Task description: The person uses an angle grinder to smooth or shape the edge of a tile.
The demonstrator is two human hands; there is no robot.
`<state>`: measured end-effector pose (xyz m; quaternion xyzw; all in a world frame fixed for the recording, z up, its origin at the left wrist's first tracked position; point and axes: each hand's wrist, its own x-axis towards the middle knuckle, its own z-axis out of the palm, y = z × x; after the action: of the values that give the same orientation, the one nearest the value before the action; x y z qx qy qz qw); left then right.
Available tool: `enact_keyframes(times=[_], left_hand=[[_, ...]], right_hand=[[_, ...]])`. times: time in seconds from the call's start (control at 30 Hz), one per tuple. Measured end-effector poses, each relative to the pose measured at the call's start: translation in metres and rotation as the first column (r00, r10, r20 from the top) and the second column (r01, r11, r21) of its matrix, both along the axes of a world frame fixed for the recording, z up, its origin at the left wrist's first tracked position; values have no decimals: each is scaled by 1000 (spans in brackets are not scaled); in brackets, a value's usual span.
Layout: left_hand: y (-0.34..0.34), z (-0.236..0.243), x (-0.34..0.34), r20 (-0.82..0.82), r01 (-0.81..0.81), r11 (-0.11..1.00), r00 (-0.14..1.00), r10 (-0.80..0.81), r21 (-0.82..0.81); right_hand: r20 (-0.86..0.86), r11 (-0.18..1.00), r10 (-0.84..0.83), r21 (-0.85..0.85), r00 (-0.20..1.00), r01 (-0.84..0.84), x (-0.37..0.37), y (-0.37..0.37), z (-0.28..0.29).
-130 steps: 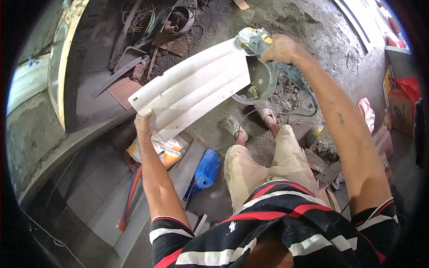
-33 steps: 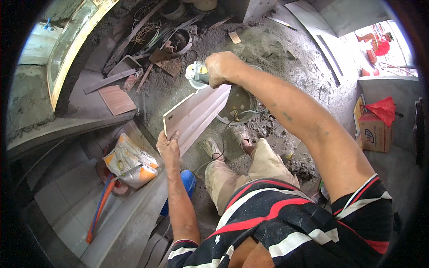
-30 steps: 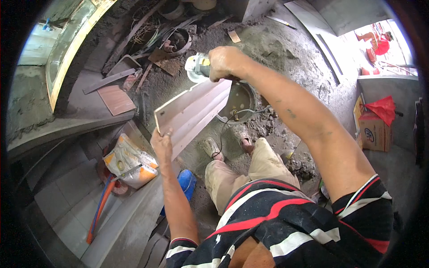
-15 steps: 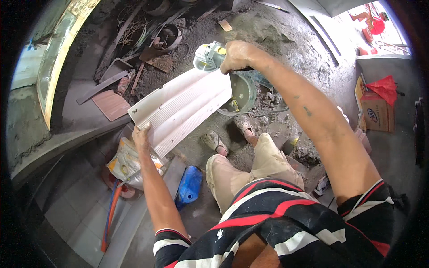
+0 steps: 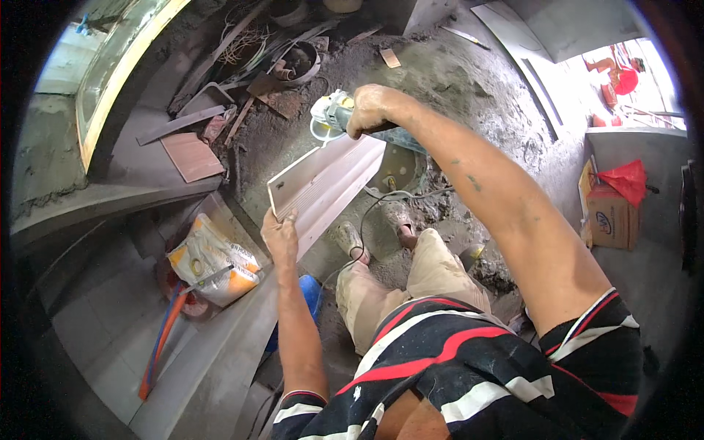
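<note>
My left hand (image 5: pixel 281 233) grips the near left end of a long pale tile (image 5: pixel 330 178), whose face carries fine parallel grooves. The tile is tilted in the air above my feet. At its far right end my right hand (image 5: pixel 372 110) is wrapped round an angle grinder (image 5: pixel 334 114) with a pale guard. The grinder lies close over the tile's far edge; whether its disc touches the tile I cannot tell. A black power cord (image 5: pixel 364 220) loops down below the tile. Partly behind the tile stands a round tub (image 5: pixel 407 172) with murky contents.
A white and orange sack (image 5: pixel 213 257) and an orange-blue handled tool (image 5: pixel 163 337) lie at the left, beside a ledge. A blue container (image 5: pixel 309 299) is near my left forearm. Tile pieces (image 5: pixel 192 155) and a bucket (image 5: pixel 302 62) sit further off. A cardboard box (image 5: pixel 614 218) stands right.
The tile has been tipped up more steeply, and my left hand has moved right with it. My right hand and the grinder have shifted slightly left and down. The cord now shows.
</note>
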<state>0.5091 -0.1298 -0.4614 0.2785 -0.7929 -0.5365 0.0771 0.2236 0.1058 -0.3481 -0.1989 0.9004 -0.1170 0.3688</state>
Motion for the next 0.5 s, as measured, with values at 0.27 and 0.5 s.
enact_keyframes(times=[0.27,0.5], left_hand=[[15,13,2,4,7,998,1000,-7,-54],[18,11,5,-3,4,999,1000,-4,-34]], right_hand=[[0,997,38,72,999,-37,9,-4,8],[49,987,40,154,998,-47,7,-10,8]])
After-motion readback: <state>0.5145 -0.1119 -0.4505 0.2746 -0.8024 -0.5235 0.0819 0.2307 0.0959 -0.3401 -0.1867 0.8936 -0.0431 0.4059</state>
